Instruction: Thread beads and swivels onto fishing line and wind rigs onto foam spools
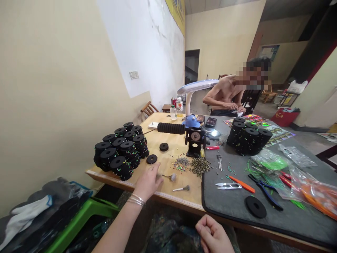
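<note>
Black disc (152, 159) just beyond left hand (149, 182), grip slack, fingertips (157, 168) on table (170, 153); right hand (213, 235) a loose fist.

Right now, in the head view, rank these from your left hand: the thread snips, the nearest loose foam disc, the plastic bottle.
1. Foam disc, just beyond the fingertips of the left hand.
2. Thread snips, off to the right on the grey mat.
3. Plastic bottle, at the far end of the table.
</note>
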Available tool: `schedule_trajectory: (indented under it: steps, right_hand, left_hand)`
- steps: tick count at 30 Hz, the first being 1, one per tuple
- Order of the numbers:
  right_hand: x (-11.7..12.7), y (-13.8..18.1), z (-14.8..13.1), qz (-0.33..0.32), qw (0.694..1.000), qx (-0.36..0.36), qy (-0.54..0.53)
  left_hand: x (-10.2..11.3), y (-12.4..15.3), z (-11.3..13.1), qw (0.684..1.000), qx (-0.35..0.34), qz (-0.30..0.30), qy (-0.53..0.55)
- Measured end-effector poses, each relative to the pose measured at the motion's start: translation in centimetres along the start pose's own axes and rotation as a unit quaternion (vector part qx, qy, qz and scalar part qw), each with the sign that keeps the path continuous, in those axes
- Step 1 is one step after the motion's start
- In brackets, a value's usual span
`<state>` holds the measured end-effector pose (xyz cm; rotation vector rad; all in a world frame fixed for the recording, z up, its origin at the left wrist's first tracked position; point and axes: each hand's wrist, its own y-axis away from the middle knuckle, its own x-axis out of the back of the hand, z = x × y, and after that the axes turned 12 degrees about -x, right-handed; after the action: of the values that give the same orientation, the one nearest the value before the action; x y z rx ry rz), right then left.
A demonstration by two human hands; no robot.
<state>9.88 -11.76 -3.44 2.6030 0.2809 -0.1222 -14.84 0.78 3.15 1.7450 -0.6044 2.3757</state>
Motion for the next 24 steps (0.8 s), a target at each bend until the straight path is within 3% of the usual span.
schedule_trajectory:
  steps: [6, 11, 17, 24]
  right_hand:
    - [0.5, -0.3, 0.5, 0.033, 0.999, -0.031, -0.026]
    - [0.6, -0.5, 0.6, 0.037, 0.999, -0.006, -0.028]
    - [1.0, -0.4, 1.1, 0.083, 0.996, -0.01, -0.036]
    - [0.9, -0.5, 0.8, 0.092, 0.994, -0.017, -0.057]
  left_hand:
    - [0.6, 1.0, 4.4, 0.996, -0.035, 0.083, -0.023]
    - [-2.0, 1.4, 8.8, 0.987, -0.084, 0.002, 0.138]
    - [-4.6, 0.7, 9.5, 0.99, -0.066, -0.01, 0.126]
    - [-3.8, 0.9, 10.2, 0.992, -0.074, -0.012, 0.101]
